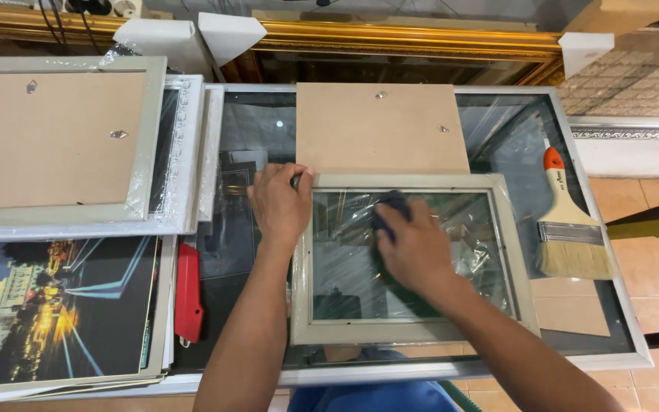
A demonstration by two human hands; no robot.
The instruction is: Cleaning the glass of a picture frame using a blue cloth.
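A pale grey-green picture frame (520, 259) lies flat on a glass-topped table (619, 305), its glass pane showing crinkled reflections. My left hand (280, 202) grips the frame's upper left corner, thumb on the rim. My right hand (413, 248) presses a dark cloth (392, 204) onto the pane near its upper middle. A brown backing board (379, 126) with small metal hangers lies just behind the frame.
A wide paintbrush (570, 229) with an orange-tipped handle rests at the right. A red utility knife (188, 294) lies left of my forearm. Stacked frames (78, 137) and a night-city print (55, 305) fill the left side. A gilt frame (406, 38) runs along the back.
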